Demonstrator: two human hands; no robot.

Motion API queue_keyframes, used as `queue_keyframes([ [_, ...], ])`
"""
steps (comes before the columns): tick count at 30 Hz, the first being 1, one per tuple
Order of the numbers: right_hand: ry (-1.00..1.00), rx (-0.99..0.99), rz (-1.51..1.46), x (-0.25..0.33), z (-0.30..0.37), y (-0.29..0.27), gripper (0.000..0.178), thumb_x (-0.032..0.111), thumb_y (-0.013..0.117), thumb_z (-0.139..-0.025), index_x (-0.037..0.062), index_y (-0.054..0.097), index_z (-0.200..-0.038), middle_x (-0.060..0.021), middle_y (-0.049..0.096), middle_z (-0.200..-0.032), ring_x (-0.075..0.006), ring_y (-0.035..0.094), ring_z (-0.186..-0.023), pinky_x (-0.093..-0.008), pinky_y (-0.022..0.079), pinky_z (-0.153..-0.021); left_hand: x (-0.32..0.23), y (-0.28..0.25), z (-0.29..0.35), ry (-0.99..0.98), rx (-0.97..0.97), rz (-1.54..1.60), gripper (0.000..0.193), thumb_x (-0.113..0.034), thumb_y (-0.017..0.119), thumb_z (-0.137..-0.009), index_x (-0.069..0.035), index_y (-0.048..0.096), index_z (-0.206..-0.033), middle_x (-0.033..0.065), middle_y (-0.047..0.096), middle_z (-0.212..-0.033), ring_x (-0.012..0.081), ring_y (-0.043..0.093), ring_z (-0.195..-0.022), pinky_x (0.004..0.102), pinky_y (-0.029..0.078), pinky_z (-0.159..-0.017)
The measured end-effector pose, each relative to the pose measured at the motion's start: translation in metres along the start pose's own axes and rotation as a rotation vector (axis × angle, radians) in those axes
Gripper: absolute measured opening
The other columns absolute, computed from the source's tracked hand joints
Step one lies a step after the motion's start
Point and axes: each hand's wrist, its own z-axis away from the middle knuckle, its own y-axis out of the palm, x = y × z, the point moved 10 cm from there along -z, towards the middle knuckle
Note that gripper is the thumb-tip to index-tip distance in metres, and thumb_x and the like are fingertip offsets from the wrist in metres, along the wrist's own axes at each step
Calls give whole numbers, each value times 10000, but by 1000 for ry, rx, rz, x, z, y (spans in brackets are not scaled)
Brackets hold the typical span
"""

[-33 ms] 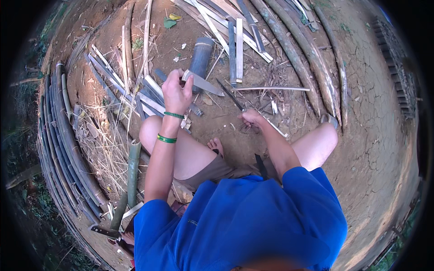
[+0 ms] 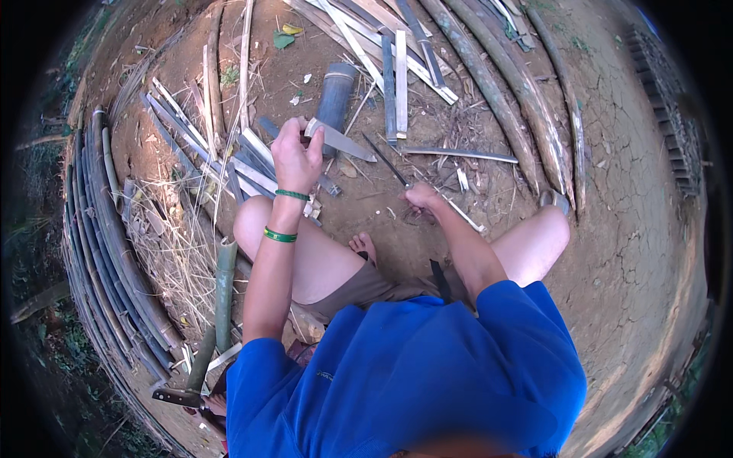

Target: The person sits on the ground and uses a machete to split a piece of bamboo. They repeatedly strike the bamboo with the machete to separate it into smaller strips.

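My left hand [image 2: 296, 156], raised on the left with green bands on the wrist and forearm, is closed on a flat, tapered piece of bamboo [image 2: 347, 143]. Its narrow end points right, toward the knife. My right hand [image 2: 420, 197] grips a knife [image 2: 388, 160] whose long, thin, dark blade slants up and left. Blade tip and bamboo look close, but apart. A pale stick [image 2: 466, 217] shows just beyond my right wrist, perhaps the knife's handle. Past both hands, a narrow bamboo strip [image 2: 462, 154] lies on the soil.
A thick dark bamboo section [image 2: 336, 98] lies ahead. Split slats [image 2: 401, 84] and long poles [image 2: 496, 84] spread beyond it. More poles [image 2: 114, 229] are stacked left, beside dry shavings [image 2: 172, 267]. At lower left, a black riveted handle [image 2: 177, 397] lies near another person's skin.
The narrow strip on the ground past my hands has turned over: it showed a pale side before and shows a dark, bluish one now. Both hands keep their hold and barely move.
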Motion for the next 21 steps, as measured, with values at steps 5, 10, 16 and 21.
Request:
queue_keyframes([
  [5,-153,-324,211,6,28,-4,463,369,812,-835,-71,745,-963,-232,747,-833,-332,743,-780,-445,558,-772,-15,20,-13,85,39,2,224,-136,745,-925,24,588,-934,192,674,-824,304,691,-697,402,529,-641],
  [10,-99,-257,98,15,65,-32,393,342,811,-863,-40,719,-868,-130,699,-726,-239,649,-601,-421,503,-610,-12,71,-73,66,136,34,243,-162,752,-895,5,631,-1023,212,674,-845,390,684,-757,470,546,-735],
  [16,-295,-279,-169,106,207,-169,329,311,743,-963,110,571,-767,45,496,-570,-72,419,-462,-278,315,-449,15,150,-161,89,-44,-108,582,-356,808,-867,3,610,-1281,226,702,-1081,389,682,-1048,468,542,-949],
  [21,-466,-665,-393,106,292,-290,353,276,747,-965,116,548,-721,51,495,-591,-53,426,-470,-260,312,-442,-42,309,-26,-12,541,71,621,-403,782,-902,-60,595,-1385,199,675,-1271,348,676,-1134,443,539,-1007],
])
